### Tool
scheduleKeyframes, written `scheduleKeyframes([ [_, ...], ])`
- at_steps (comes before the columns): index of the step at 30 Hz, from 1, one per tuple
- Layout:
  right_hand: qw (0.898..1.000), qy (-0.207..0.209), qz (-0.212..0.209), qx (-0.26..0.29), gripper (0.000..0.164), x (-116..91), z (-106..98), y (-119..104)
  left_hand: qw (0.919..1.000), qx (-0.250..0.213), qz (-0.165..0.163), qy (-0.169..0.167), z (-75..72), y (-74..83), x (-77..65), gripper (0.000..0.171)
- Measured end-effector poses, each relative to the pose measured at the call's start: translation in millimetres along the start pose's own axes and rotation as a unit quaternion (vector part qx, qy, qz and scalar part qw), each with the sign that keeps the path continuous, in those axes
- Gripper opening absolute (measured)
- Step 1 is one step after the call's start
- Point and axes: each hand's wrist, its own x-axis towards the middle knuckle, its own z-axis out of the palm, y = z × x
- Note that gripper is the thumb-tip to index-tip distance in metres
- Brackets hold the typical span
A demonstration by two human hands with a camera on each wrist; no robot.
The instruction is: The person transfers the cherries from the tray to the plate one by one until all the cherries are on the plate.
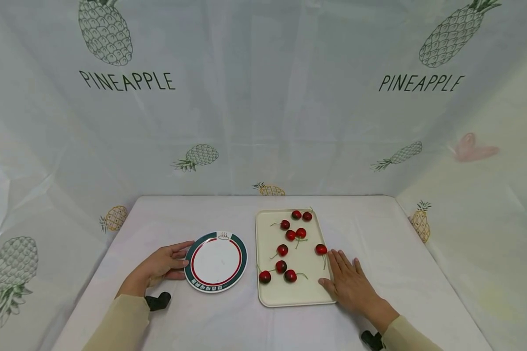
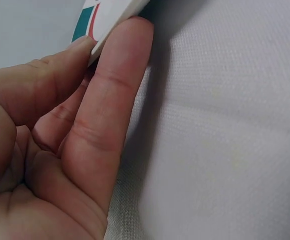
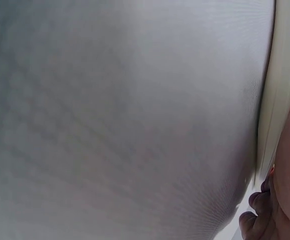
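Observation:
My left hand pinches the left rim of a round white plate with a green band and a red ring. In the left wrist view the thumb lies on the plate's face and a finger runs under its edge, with a shadow on the cloth below. My right hand, fingers straight, rests along the right edge of a cream rectangular tray. Several red cherries with stems lie scattered on the tray. One cherry sits close to the right fingertips. The right wrist view shows the tray's side wall.
A white cloth covers the table. Behind it hangs a pale curtain printed with pineapples. Each wrist carries a black camera mount, such as the left one.

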Motion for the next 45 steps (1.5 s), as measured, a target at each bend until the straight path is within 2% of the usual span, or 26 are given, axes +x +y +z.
scheduleKeyframes([
  [5, 1.000, -0.004, 0.001, -0.006, 0.084, 0, 1, 0, 0.9998, -0.017, 0.003, -0.012, -1.5, 0.2, 0.6, 0.072],
  [14, 1.000, 0.012, -0.001, -0.006, 0.083, 3, -3, 0, 0.9998, -0.015, -0.008, 0.004, 2.5, 2.5, -2.0, 0.070],
  [17, 0.999, 0.047, -0.005, -0.014, 0.080, 6, -5, 0, 0.9998, -0.015, -0.009, 0.006, 2.7, 1.0, -1.9, 0.070],
  [20, 0.995, 0.101, -0.004, -0.024, 0.073, 9, -6, -1, 0.9998, -0.017, -0.009, 0.011, 3.2, -0.5, -1.2, 0.069],
  [24, 0.987, 0.161, 0.002, -0.027, 0.049, 12, -7, -4, 0.9997, -0.017, -0.008, 0.015, 2.9, -1.7, 0.0, 0.069],
  [27, 0.983, 0.181, -0.002, -0.032, 0.035, 14, -7, -7, 0.9997, -0.014, -0.011, 0.018, 2.4, -2.4, 0.6, 0.069],
  [31, 0.983, 0.179, -0.002, -0.048, 0.028, 18, -8, -12, 0.9997, -0.013, -0.011, 0.016, 2.3, -2.4, 0.2, 0.070],
  [38, 0.986, 0.150, 0.001, -0.078, 0.026, 25, -8, -15, 0.9999, -0.014, -0.003, 0.001, 1.9, -3.0, 0.2, 0.071],
  [45, 0.983, 0.163, -0.012, -0.081, 0.019, 30, -2, -13, 0.9997, -0.010, -0.008, 0.022, 3.0, -2.5, 0.8, 0.068],
])
